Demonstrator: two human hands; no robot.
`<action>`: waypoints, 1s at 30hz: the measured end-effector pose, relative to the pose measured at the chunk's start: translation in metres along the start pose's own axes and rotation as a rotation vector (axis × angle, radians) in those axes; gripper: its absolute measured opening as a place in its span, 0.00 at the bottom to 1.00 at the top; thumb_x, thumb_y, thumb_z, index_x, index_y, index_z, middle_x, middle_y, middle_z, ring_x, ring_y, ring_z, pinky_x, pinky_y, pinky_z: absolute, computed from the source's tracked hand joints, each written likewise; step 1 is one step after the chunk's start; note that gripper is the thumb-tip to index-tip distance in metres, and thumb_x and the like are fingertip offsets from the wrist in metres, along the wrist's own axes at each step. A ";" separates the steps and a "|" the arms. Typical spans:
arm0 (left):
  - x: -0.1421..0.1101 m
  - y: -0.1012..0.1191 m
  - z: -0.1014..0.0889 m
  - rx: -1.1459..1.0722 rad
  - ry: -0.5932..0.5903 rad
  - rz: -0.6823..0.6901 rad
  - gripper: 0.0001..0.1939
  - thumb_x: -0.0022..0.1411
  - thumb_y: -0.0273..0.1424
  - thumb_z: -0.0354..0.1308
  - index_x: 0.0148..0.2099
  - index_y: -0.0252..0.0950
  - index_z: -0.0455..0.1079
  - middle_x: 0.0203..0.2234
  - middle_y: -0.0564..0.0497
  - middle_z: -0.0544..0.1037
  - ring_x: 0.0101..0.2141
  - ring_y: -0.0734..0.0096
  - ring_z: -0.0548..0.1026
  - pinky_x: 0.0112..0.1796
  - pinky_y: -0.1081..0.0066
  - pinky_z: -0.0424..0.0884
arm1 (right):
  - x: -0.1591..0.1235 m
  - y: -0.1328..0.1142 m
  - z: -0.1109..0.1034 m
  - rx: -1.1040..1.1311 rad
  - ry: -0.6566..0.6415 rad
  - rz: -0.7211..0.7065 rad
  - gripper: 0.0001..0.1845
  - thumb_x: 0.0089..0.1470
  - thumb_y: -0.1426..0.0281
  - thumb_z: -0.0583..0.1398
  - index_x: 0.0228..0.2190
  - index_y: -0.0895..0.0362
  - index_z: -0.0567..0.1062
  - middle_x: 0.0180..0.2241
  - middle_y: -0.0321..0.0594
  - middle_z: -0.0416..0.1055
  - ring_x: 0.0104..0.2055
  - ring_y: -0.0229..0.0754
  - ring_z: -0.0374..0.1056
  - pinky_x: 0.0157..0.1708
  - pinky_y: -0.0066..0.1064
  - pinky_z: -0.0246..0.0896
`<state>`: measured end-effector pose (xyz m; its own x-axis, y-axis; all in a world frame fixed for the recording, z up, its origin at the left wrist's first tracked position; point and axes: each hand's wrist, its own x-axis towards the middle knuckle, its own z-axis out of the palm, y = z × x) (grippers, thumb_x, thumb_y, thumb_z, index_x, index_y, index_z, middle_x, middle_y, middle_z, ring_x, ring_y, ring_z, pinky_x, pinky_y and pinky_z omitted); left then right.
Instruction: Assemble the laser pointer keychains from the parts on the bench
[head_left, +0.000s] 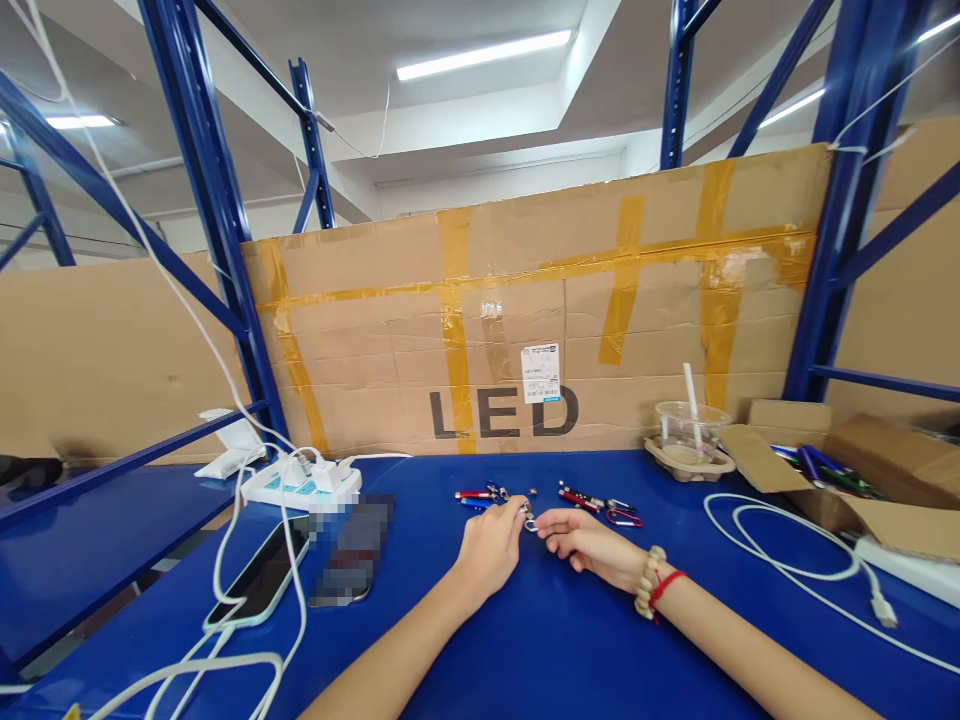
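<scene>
My left hand (489, 548) is closed in a pinch on a small silver key ring (531, 525) over the blue tabletop. From the other side, the thumb and forefinger of my right hand (589, 543) pinch the ring's edge; its other fingers curl loosely. Just beyond my left hand lie a slim red metal tube (474, 495) and a blue one (472, 504), partly hidden by the hand. Beyond my right hand rest dark red tubes (579, 499) with metal fittings and a red carabiner (624, 518). What else hangs from the ring is too small to make out.
On the left are a white power strip (301, 488) with plugged cables, a phone (266, 570) and a dark, blurred-out device (352, 550). To the right stand a plastic cup (686, 430) in a carton tray, a white cable (795, 560) and an open cardboard box (847, 470) holding pens.
</scene>
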<state>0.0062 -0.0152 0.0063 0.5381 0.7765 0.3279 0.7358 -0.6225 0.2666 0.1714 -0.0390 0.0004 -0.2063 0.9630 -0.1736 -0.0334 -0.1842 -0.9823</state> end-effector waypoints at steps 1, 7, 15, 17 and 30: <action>0.000 -0.001 0.001 -0.004 -0.001 -0.005 0.17 0.65 0.33 0.33 0.50 0.42 0.58 0.38 0.52 0.73 0.39 0.69 0.71 0.37 0.72 0.66 | -0.001 -0.001 0.001 -0.017 -0.020 0.002 0.21 0.28 0.81 0.52 0.29 0.59 0.72 0.31 0.37 0.68 0.25 0.29 0.61 0.13 0.15 0.49; 0.003 -0.002 0.003 -0.015 -0.015 -0.015 0.17 0.65 0.33 0.34 0.50 0.42 0.59 0.40 0.51 0.73 0.40 0.69 0.71 0.37 0.71 0.66 | -0.004 -0.003 0.003 -0.110 -0.144 0.010 0.22 0.27 0.80 0.51 0.29 0.60 0.73 0.29 0.36 0.68 0.25 0.29 0.62 0.13 0.15 0.52; 0.003 -0.002 0.002 -0.006 -0.008 -0.006 0.17 0.64 0.34 0.34 0.49 0.41 0.59 0.39 0.50 0.73 0.40 0.69 0.72 0.38 0.71 0.66 | -0.007 -0.006 0.004 -0.122 -0.156 0.019 0.19 0.28 0.79 0.54 0.29 0.61 0.74 0.28 0.35 0.67 0.25 0.28 0.61 0.14 0.15 0.53; 0.003 -0.002 0.002 -0.006 -0.007 -0.018 0.17 0.64 0.34 0.34 0.49 0.41 0.59 0.40 0.51 0.73 0.40 0.70 0.72 0.38 0.71 0.66 | -0.007 -0.007 0.004 -0.125 -0.190 0.022 0.20 0.29 0.79 0.55 0.31 0.60 0.74 0.28 0.35 0.67 0.26 0.28 0.62 0.16 0.15 0.55; 0.000 -0.005 0.000 -0.004 0.005 -0.006 0.17 0.64 0.34 0.34 0.50 0.42 0.59 0.41 0.51 0.73 0.40 0.69 0.72 0.38 0.70 0.67 | -0.005 -0.002 -0.002 -0.224 -0.354 -0.008 0.21 0.35 0.77 0.58 0.37 0.59 0.74 0.33 0.39 0.68 0.33 0.34 0.66 0.23 0.19 0.64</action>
<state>0.0025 -0.0124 0.0048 0.5319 0.7795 0.3307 0.7370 -0.6185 0.2725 0.1746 -0.0431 0.0032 -0.5319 0.8298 -0.1690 0.1689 -0.0916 -0.9814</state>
